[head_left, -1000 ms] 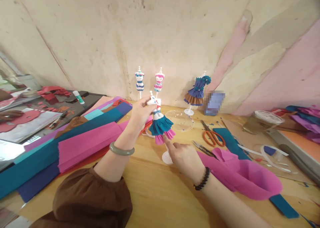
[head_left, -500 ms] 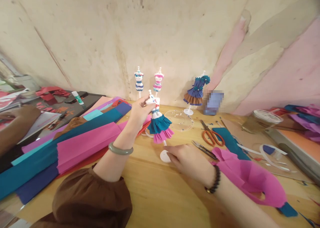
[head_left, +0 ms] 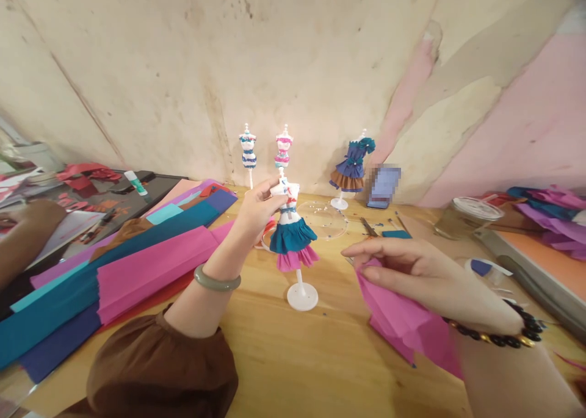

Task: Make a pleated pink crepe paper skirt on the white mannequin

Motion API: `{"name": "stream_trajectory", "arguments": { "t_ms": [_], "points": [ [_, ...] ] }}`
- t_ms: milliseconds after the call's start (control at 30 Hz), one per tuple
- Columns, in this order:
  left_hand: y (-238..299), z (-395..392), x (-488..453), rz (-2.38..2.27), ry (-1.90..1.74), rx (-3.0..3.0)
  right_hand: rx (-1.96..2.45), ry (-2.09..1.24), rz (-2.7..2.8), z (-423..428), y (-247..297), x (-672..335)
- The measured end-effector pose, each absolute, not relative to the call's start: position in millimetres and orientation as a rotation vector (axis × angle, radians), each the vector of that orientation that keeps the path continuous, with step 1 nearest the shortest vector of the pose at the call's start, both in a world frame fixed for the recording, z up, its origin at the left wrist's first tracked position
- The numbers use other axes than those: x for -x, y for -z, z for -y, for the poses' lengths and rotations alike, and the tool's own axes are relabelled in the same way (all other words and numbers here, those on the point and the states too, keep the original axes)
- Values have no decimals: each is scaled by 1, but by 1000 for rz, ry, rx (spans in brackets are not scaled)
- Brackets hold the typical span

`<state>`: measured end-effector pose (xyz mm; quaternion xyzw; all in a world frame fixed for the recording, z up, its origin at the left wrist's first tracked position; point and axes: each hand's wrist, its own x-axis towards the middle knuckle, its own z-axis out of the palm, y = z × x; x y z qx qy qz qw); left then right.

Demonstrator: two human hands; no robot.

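My left hand (head_left: pixel 263 210) is closed on the upper body of a small white dress-form mannequin (head_left: pixel 287 192), which stands upright on its round base. Its skirt has a teal ruffle (head_left: pixel 293 235) over a pink ruffle (head_left: pixel 297 258), and a blue band circles the waist. Off to the right, my right hand (head_left: pixel 412 277) pinches a strip of pink crepe paper (head_left: pixel 403 320) that hangs beneath the fingers. Part of that strip is hidden by the hand. Scissors (head_left: pixel 368 227) lie just beyond, mostly covered by my right hand.
Two mannequins (head_left: pixel 248 152) with painted bands and one in a blue and brown dress (head_left: pixel 351 168) stand by the wall. Coloured crepe sheets (head_left: pixel 155 265) lie left, near another person's hand (head_left: pixel 36 223). A phone (head_left: pixel 383 187) and lidded cup (head_left: pixel 469 216) are at right.
My right hand has left the mannequin's base, moved right and picked up the pink crepe paper. My left hand still holds the mannequin, which now looks more upright.
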<state>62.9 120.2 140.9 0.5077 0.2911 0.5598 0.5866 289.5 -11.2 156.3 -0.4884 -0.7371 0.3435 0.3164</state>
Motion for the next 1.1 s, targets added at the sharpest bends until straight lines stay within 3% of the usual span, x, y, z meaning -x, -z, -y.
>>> {"name": "stream_trajectory", "arguments": {
  "t_ms": [300,1100],
  "points": [
    [-143,-109,-66,-678,-1217,-1223,1273,-831,2018,3,-146,-283],
    [-161,-60,-84,-661,-992,-1305,1012,-749,1585,4,-137,-256]
  ]
}}
